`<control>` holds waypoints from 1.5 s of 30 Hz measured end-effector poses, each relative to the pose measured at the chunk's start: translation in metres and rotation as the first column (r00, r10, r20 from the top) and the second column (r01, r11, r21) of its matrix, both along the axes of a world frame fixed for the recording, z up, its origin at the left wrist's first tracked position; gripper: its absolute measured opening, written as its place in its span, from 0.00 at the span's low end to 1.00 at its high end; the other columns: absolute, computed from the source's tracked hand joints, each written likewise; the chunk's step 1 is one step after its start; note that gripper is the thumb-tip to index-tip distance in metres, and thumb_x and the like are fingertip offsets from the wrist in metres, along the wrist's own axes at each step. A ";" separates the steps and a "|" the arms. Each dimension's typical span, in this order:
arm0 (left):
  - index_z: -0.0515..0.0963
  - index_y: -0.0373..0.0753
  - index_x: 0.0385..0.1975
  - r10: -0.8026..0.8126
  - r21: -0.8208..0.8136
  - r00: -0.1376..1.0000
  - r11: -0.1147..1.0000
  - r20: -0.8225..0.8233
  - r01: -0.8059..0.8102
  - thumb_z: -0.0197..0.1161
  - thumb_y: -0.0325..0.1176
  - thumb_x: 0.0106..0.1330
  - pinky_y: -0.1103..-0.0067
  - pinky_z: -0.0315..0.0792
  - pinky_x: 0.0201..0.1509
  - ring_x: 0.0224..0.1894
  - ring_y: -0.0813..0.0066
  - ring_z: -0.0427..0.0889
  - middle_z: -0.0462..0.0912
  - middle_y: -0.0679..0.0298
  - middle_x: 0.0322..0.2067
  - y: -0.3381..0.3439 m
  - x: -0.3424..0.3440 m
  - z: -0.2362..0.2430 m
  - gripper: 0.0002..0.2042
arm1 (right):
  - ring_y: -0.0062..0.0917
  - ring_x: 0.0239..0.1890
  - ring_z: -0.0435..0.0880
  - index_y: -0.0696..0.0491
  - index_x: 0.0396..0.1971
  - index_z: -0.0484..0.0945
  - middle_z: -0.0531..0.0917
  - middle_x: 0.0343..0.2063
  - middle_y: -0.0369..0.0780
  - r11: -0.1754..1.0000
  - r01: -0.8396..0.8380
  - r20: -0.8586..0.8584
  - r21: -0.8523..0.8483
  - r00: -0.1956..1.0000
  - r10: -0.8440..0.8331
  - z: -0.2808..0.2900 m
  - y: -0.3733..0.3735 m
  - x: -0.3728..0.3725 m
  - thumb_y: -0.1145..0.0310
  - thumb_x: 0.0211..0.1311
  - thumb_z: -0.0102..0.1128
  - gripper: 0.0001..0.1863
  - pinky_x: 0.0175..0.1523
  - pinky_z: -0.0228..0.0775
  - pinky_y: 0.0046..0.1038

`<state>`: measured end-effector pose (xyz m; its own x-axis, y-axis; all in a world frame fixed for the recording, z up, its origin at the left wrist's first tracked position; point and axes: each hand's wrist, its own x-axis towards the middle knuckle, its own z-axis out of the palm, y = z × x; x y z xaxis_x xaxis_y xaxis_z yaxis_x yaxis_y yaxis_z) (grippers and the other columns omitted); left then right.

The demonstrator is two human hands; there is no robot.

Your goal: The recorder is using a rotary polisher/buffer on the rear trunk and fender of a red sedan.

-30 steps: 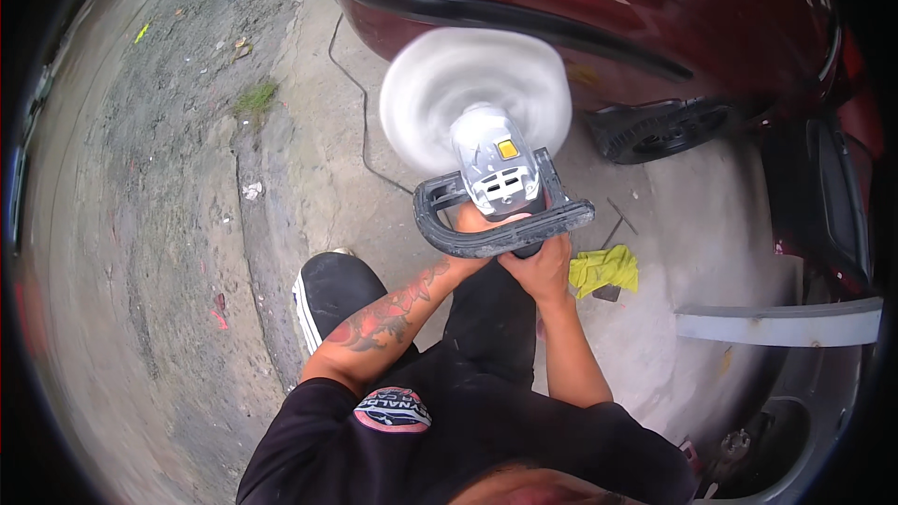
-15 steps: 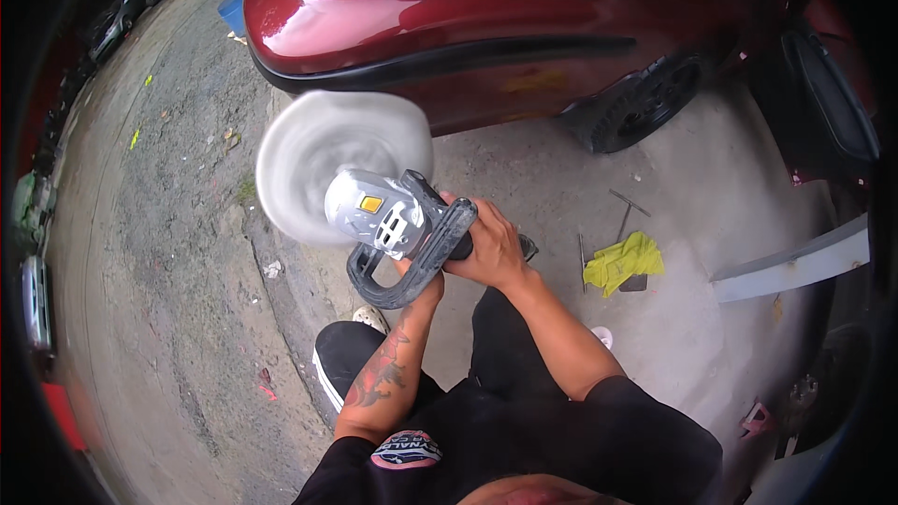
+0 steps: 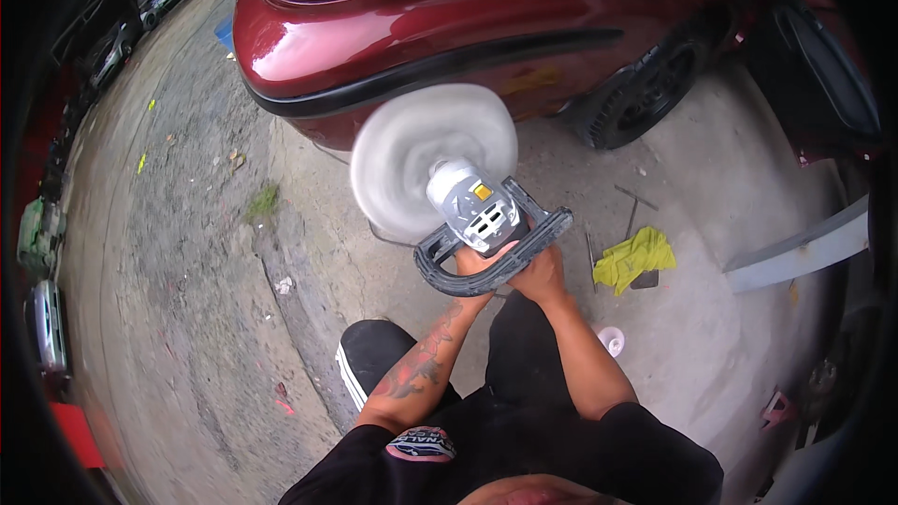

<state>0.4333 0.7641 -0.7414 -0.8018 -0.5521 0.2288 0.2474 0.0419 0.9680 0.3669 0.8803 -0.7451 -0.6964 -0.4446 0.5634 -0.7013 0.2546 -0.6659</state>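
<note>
Both my hands are wrapped round a car polisher, with its silver head (image 3: 466, 194) and black loop handle (image 3: 510, 266) in front of me. My left hand (image 3: 475, 273) grips it from below, partly hidden behind the loop. On the other side, my right hand (image 3: 543, 278) closes round the body, its fingers mostly covered by the handle. The wide white polishing pad (image 3: 388, 168) is smeared by spinning. It overlaps the lower edge of a dark red car's bumper (image 3: 318, 56); whether they touch I cannot tell.
Right of my knees, a yellow-green cloth (image 3: 636, 257) lies on the concrete near a metal T-shaped tool (image 3: 634, 208). A small pink-white cup-like thing (image 3: 611, 340) stands closer. The car's wheel (image 3: 645, 98) is ahead right. A pale curved panel (image 3: 800, 248) juts in at right.
Both hands have carried the polisher to the right. Its pad now overlaps the bumper's lower side more, and the handle is less steeply tilted. The whole view has shifted slightly.
</note>
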 end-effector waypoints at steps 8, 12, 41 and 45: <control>0.79 0.28 0.45 0.084 -0.044 0.996 0.996 0.024 -0.083 0.71 0.34 0.61 0.70 0.74 0.51 0.44 0.64 0.83 0.85 0.55 0.41 0.007 -0.004 -0.004 0.18 | 0.49 0.49 0.82 0.52 0.56 0.72 0.81 0.49 0.49 0.998 -0.056 0.019 0.038 0.998 0.055 0.000 0.007 -0.009 0.60 0.36 0.82 0.42 0.51 0.76 0.43; 0.78 0.30 0.47 0.177 0.092 0.984 0.980 -0.010 -0.176 0.75 0.33 0.59 0.73 0.74 0.52 0.45 0.69 0.82 0.84 0.59 0.42 0.006 0.005 0.002 0.20 | 0.48 0.49 0.82 0.51 0.55 0.74 0.82 0.47 0.47 0.991 -0.113 0.065 0.075 0.992 0.109 0.001 -0.008 -0.008 0.61 0.34 0.82 0.41 0.50 0.76 0.43; 0.80 0.28 0.44 -0.187 -0.345 0.940 0.895 0.285 0.282 0.70 0.35 0.58 0.68 0.75 0.50 0.43 0.59 0.84 0.86 0.52 0.40 -0.012 -0.038 0.015 0.18 | 0.43 0.54 0.81 0.52 0.58 0.70 0.81 0.53 0.45 0.924 0.117 0.497 -0.363 0.864 0.086 -0.049 -0.022 0.002 0.67 0.44 0.77 0.37 0.57 0.72 0.33; 0.57 0.39 0.70 -0.209 -0.341 0.840 0.845 0.501 0.413 0.73 0.45 0.61 0.73 0.64 0.68 0.63 0.53 0.75 0.77 0.51 0.59 0.002 -0.066 0.056 0.42 | 0.42 0.58 0.78 0.47 0.63 0.63 0.77 0.60 0.41 0.719 0.358 0.751 -0.596 0.566 0.340 -0.032 -0.025 -0.007 0.66 0.56 0.72 0.36 0.62 0.68 0.32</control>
